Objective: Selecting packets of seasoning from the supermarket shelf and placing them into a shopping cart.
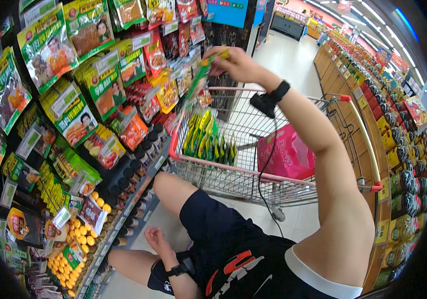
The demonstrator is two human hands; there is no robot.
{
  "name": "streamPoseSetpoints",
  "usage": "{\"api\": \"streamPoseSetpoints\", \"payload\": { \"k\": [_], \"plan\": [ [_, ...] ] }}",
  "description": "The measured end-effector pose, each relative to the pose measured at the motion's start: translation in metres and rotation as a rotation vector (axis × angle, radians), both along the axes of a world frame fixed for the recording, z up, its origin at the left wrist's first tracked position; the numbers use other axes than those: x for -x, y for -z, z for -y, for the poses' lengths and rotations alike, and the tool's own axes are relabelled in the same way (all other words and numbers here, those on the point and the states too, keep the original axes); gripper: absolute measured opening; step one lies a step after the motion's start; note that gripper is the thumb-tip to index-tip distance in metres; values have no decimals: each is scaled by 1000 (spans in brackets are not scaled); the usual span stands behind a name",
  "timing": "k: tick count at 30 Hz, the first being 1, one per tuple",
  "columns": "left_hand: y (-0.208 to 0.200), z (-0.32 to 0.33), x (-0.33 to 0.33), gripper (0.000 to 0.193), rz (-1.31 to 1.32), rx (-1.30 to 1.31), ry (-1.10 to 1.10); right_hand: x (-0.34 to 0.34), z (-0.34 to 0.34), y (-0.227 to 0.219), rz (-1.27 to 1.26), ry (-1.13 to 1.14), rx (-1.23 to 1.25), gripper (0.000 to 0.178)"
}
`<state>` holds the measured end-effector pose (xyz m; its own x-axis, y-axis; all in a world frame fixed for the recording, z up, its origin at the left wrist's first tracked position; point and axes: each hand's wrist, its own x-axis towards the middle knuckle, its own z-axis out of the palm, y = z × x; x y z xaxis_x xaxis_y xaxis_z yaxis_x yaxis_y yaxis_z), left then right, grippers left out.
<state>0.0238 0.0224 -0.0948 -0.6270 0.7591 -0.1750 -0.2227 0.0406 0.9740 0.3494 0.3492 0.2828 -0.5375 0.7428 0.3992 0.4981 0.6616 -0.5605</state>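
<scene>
My right hand (pixel 236 66) is raised over the far left corner of the shopping cart (pixel 218 164), pinching the top edge of a green and yellow seasoning packet (pixel 198 82). The packet hangs edge-on, so its front is mostly turned away. Below it, inside the cart, a row of similar yellow and green packets (pixel 204 135) stands upright and close together. My left hand (pixel 157 240) is low between my knees, near the shelf front, its fingers curled in and nothing visible in them. Both wrists wear black straps.
A display wall on my left holds hanging packets (pixel 69 112), with small dark-capped jars (pixel 146 147) on the shelf below. A pink bag (pixel 286 152) sits in the cart. A black cable (pixel 268 169) runs down from my right wrist. Shelves of jars (pixel 403 189) line the right.
</scene>
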Motion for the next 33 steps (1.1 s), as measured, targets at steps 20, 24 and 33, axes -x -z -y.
{"api": "streamPoseSetpoints", "payload": {
  "k": [20,24,33],
  "plan": [
    [-11,-4,-4,6,-5,50,143,-146,8,269,912,31,683,32],
    [-11,-5,-5,3,13,76,162,-137,15,289,732,-74,573,30],
    [-10,-4,-4,3,32,58,173,-112,31,286,925,-22,676,33]
  ]
}}
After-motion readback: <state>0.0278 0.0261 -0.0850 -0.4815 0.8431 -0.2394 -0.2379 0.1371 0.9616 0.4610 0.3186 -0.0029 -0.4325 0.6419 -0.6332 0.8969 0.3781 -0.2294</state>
